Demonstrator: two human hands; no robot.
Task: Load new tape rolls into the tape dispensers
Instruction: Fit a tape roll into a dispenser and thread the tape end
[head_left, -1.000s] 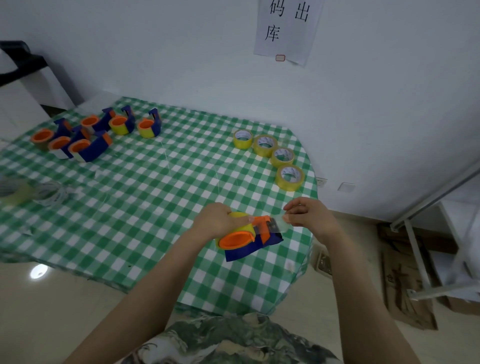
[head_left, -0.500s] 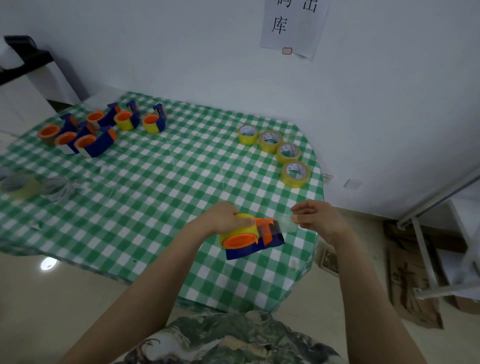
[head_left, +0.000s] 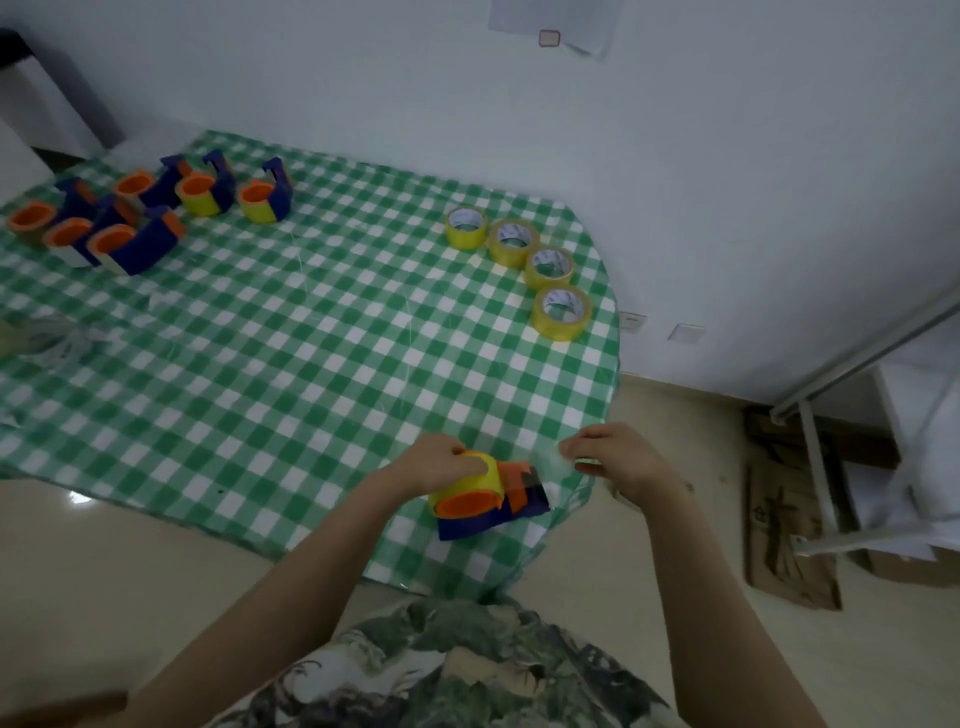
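Head view: dispenser (head_left: 467, 527) carries a yellow roll (head_left: 470, 478) on its orange hub (head_left: 467, 504), left hand (head_left: 436, 462) clasping the roll, right hand (head_left: 618, 457) at 3 o'clock pinching clear tape (head_left: 548, 462).

the left hand (head_left: 434, 462) grips a yellow tape roll (head_left: 470, 480) in a blue dispenser (head_left: 493, 517); just right, the right hand (head_left: 618, 457) pinches the tape end (head_left: 548, 461).
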